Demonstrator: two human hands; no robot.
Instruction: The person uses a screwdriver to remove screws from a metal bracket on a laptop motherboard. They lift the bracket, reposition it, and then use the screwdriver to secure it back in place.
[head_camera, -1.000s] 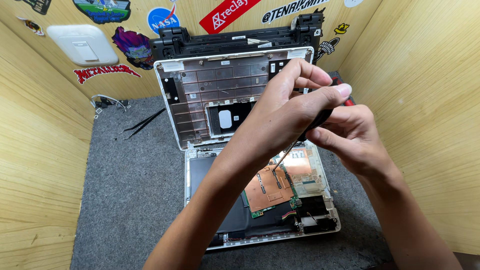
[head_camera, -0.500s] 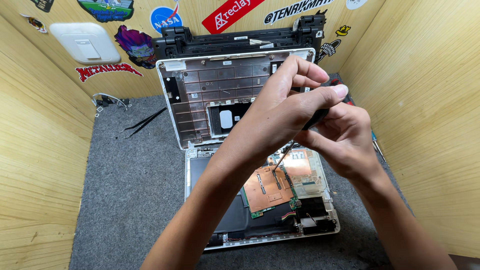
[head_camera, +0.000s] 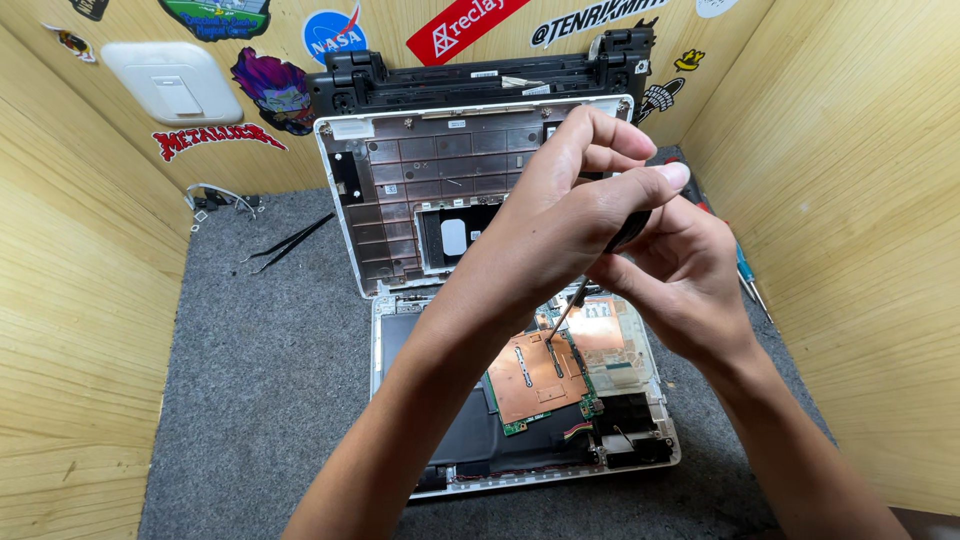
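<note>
In the head view, an opened white laptop base (head_camera: 640, 455) lies on the grey-carpeted worktop (head_camera: 270, 400), holding a copper heat plate (head_camera: 530, 375), a green circuit board and a black battery. Its removed bottom cover (head_camera: 400, 190) rests just behind. The left hand (head_camera: 570, 215) is curled tight around the dark handle of a screwdriver (head_camera: 565, 310); the right hand (head_camera: 680, 275) clasps it from beneath. The tip sits on the copper plate, directly below both hands. Black tweezers (head_camera: 290, 243) lie well to the left.
</note>
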